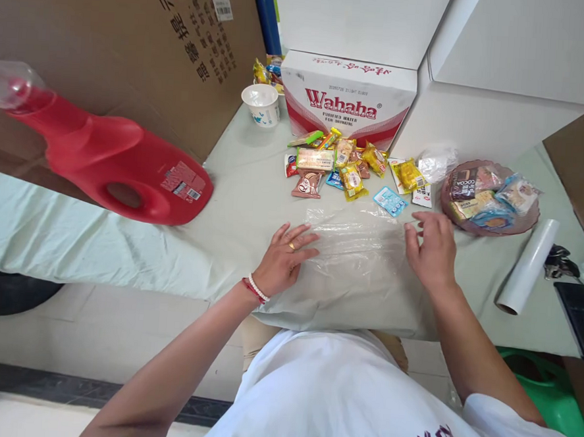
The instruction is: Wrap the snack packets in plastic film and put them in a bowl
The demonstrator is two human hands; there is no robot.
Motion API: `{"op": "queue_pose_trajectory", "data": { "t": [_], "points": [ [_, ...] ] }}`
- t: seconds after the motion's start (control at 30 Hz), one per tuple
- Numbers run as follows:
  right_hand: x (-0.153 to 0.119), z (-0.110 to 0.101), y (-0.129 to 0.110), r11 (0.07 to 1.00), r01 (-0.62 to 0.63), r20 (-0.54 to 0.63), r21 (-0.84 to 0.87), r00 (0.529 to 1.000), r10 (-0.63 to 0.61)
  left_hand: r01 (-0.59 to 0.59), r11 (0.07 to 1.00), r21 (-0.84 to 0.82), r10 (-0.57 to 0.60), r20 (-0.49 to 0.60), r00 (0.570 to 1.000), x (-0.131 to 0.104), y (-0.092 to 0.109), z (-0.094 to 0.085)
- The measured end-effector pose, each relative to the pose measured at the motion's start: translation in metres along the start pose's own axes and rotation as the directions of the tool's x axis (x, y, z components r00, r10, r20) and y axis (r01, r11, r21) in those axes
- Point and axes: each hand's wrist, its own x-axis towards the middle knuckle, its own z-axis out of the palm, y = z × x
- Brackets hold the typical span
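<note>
A sheet of clear plastic film [357,239] lies spread and wrinkled on the cloth-covered table [242,222] in front of me. My left hand [287,254] rests at the film's left edge, its fingers spread. At the right edge is my right hand [432,248], with thumb and forefinger apart and the fingers bent; nothing shows between them. Just beyond the film lies a pile of wrapped snacks, among them a brown packet [306,184] and a yellow packet [352,181]. A blue sachet [390,201] touches or nearly touches the film's far edge.
Right of my right hand stands a pink glass bowl [489,229] of snacks, then a white film roll [529,266] and a black phone [575,315]. A Wahaha carton [349,100] and a paper cup [262,104] stand behind. A red jug [127,162] is at left.
</note>
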Motion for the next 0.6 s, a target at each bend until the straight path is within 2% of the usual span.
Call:
{"op": "queue_pose_trajectory", "data": {
  "t": [0.07,0.1,0.17,0.2,0.23,0.27,0.37,0.5,0.53,0.6],
  "points": [
    [-0.023,-0.004,-0.019,0.980,0.176,0.140,0.089,0.972,-0.187,-0.058,0.996,-0.068,0.065,0.103,0.993,0.001,0.001,0.000],
    [-0.037,-0.003,-0.024,0.953,0.268,0.242,0.141,0.924,-0.296,-0.054,0.992,-0.113,0.070,0.147,0.987,0.000,-0.001,0.000],
    [-0.066,-0.001,-0.025,0.894,0.385,0.415,0.228,0.792,-0.447,-0.007,0.977,-0.215,0.054,0.216,0.975,-0.003,-0.008,0.001],
    [-0.079,0.000,-0.019,0.880,0.402,0.472,0.252,0.743,-0.474,0.025,0.963,-0.268,0.041,0.240,0.970,-0.004,-0.013,0.001],
    [-0.091,-0.001,-0.011,0.881,0.395,0.512,0.260,0.717,-0.473,0.056,0.946,-0.320,0.030,0.257,0.966,-0.006,-0.017,0.001],
    [-0.100,-0.004,-0.002,0.892,0.372,0.537,0.256,0.713,-0.451,0.086,0.927,-0.366,0.016,0.266,0.964,-0.008,-0.020,0.001],
    [-0.118,-0.021,0.029,0.934,0.279,0.563,0.223,0.745,-0.357,0.180,0.876,-0.448,-0.077,0.239,0.968,-0.008,-0.022,0.004],
    [-0.117,-0.052,0.052,0.947,0.150,0.601,0.285,0.742,-0.298,0.256,0.875,-0.411,-0.205,0.165,0.965,-0.005,-0.014,0.013],
    [-0.112,-0.058,0.052,0.951,0.084,0.603,0.297,0.756,-0.255,0.251,0.882,-0.399,-0.204,0.158,0.966,-0.004,-0.013,0.015],
    [-0.097,-0.067,0.046,0.958,-0.053,0.555,0.282,0.823,-0.118,0.230,0.893,-0.388,-0.181,0.158,0.971,-0.005,-0.011,0.017]
  ]
}}
